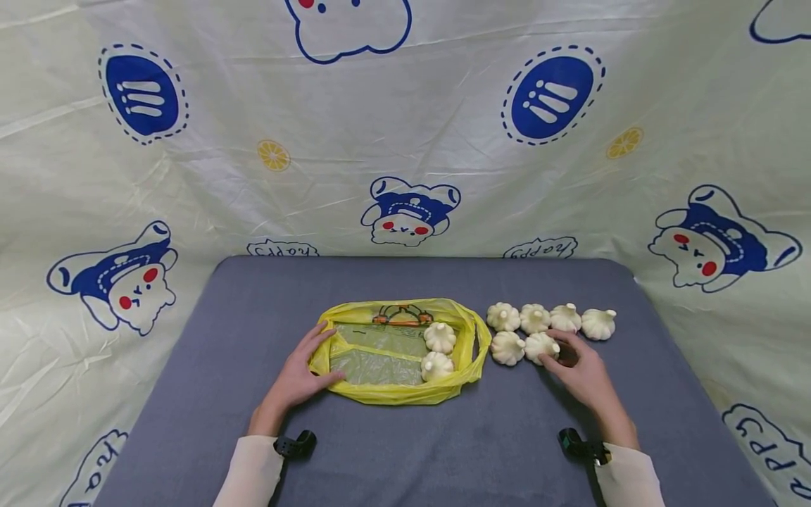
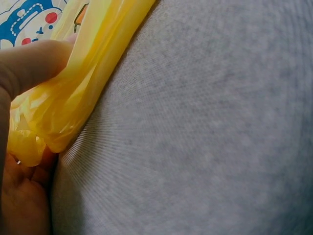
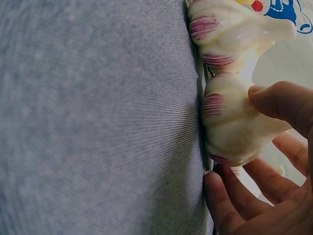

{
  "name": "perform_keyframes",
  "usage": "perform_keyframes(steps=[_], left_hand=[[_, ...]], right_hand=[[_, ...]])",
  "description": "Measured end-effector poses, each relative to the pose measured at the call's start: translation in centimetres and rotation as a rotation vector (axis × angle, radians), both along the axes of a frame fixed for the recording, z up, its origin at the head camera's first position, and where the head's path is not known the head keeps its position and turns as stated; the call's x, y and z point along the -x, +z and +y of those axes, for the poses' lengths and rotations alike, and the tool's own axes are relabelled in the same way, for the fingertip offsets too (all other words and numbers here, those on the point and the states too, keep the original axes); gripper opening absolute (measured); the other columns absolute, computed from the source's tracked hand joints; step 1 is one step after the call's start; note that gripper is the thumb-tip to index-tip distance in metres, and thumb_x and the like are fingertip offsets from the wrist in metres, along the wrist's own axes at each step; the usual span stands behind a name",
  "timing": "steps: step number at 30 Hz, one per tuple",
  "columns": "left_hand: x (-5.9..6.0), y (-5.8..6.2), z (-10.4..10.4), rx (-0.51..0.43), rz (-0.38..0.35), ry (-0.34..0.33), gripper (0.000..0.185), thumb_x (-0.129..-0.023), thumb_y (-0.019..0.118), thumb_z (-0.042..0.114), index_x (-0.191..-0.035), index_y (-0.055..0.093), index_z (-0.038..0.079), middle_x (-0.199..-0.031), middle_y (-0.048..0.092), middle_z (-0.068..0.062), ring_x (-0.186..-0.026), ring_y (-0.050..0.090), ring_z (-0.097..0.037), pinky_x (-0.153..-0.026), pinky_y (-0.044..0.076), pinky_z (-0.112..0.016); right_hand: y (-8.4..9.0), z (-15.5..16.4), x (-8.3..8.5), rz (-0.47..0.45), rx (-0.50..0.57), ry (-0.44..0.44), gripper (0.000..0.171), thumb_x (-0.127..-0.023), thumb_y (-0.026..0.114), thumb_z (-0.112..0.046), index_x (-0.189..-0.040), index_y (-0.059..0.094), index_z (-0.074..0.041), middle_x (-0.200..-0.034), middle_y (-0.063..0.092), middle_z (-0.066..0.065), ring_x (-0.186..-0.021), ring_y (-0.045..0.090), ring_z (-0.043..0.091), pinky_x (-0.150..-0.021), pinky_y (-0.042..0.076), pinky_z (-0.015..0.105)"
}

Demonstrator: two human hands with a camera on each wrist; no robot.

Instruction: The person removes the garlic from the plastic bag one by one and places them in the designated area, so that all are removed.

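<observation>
A yellow plastic bag (image 1: pixel 393 396) lies with its mouth spread wide on the table. My left hand (image 1: pixel 303 372) holds its left end, thumb over the near rim and fingers at the far side; in the left wrist view the thumb (image 2: pixel 39 63) lies against the yellow film. Two garlic bulbs (image 1: pixel 440 338) sit inside at the bag's right end. Right of the bag, my right hand (image 1: pixel 583 373) holds a garlic bulb (image 3: pixel 230 117) between thumb and fingers, at the right end of the front row. Another garlic bulb (image 1: pixel 507 348) sits just left of it.
Several more garlic bulbs (image 1: pixel 535 318) form a row behind the held one. Grey-blue cloth covers the table (image 1: pixel 405 458). A pale printed sheet (image 1: pixel 405 155) hangs behind and at both sides. Each wrist wears a black band with a small device (image 1: pixel 296 445).
</observation>
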State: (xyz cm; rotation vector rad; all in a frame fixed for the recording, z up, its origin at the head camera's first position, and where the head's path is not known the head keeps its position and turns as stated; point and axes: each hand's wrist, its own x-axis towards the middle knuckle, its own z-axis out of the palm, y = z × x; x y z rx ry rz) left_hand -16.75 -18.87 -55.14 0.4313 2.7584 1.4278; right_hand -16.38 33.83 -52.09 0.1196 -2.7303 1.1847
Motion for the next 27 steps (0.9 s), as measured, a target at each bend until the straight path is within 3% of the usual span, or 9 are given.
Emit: perform_keyframes(steps=[2, 5, 8, 9, 13, 18, 27], left_hand=[[0.0, 0.0, 0.0, -0.001, -0.006, 0.0, 0.081, -0.083, 0.085, 0.033, -0.153, 0.05, 0.012, -0.168, 0.029, -0.015, -0.154, 0.027, -0.045, -0.117, 0.027, -0.07], [0.0, -0.1, 0.0, -0.002, -0.018, 0.003, 0.082, -0.083, 0.085, 0.032, -0.154, 0.049, 0.013, -0.168, 0.028, -0.016, -0.154, 0.026, -0.045, -0.117, 0.026, -0.07], [0.0, -0.1, 0.0, 0.002, -0.022, 0.003, 0.082, -0.083, 0.085, 0.032, -0.154, 0.049, 0.013, -0.168, 0.028, -0.016, -0.154, 0.026, -0.045, -0.117, 0.026, -0.07], [0.0, -0.1, 0.0, 0.001, -0.022, 0.002, 0.082, -0.083, 0.085, 0.032, -0.154, 0.049, 0.013, -0.168, 0.028, -0.016, -0.154, 0.026, -0.045, -0.117, 0.026, -0.07], [0.0, 0.0, 0.0, 0.0, -0.021, -0.003, 0.082, -0.083, 0.085, 0.032, -0.154, 0.049, 0.013, -0.169, 0.028, -0.015, -0.154, 0.026, -0.044, -0.117, 0.026, -0.07], [0.0, 0.2, 0.0, -0.001, -0.008, -0.002, 0.082, -0.083, 0.086, 0.031, -0.154, 0.049, 0.012, -0.168, 0.029, -0.016, -0.154, 0.026, -0.045, -0.117, 0.027, -0.07], [0.0, 0.3, 0.1, -0.009, 0.0, -0.007, 0.081, -0.083, 0.085, 0.031, -0.153, 0.05, 0.012, -0.168, 0.029, -0.016, -0.154, 0.026, -0.045, -0.116, 0.027, -0.071]], right_hand=[[0.1, 0.0, -0.1, -0.006, -0.002, 0.002, 0.046, -0.096, 0.075, -0.02, -0.137, 0.061, -0.005, -0.133, 0.064, 0.025, -0.105, 0.049, -0.02, -0.079, 0.05, 0.011], [0.4, 0.0, -0.2, -0.026, -0.006, 0.005, 0.051, -0.097, 0.074, -0.021, -0.141, 0.057, -0.003, -0.136, 0.062, 0.026, -0.115, 0.065, 0.009, -0.085, 0.057, 0.028], [0.8, 0.0, -0.3, -0.056, -0.02, -0.001, 0.058, -0.098, 0.073, -0.026, -0.146, 0.051, -0.002, -0.142, 0.057, 0.028, -0.125, 0.059, 0.044, -0.095, 0.055, 0.052], [1.0, 0.0, -0.3, -0.064, -0.016, -0.001, 0.06, -0.098, 0.073, -0.027, -0.148, 0.049, -0.001, -0.144, 0.055, 0.028, -0.128, 0.056, 0.048, -0.097, 0.052, 0.058], [1.8, -0.4, -0.3, -0.1, -0.022, -0.013, 0.076, -0.097, 0.073, -0.036, -0.157, 0.038, -0.005, -0.154, 0.045, 0.029, -0.134, 0.048, 0.054, -0.1, 0.046, 0.067], [3.5, -1.5, -0.3, -0.151, -0.024, -0.021, 0.093, -0.096, 0.071, -0.048, -0.166, 0.019, -0.016, -0.166, 0.028, 0.026, -0.136, 0.042, 0.059, -0.099, 0.042, 0.071], [6.1, -3.7, 0.5, -0.075, -0.119, 0.067, 0.093, -0.094, 0.071, -0.05, -0.165, 0.023, -0.016, -0.169, 0.023, 0.023, -0.15, 0.026, 0.052, -0.107, 0.032, 0.075]])
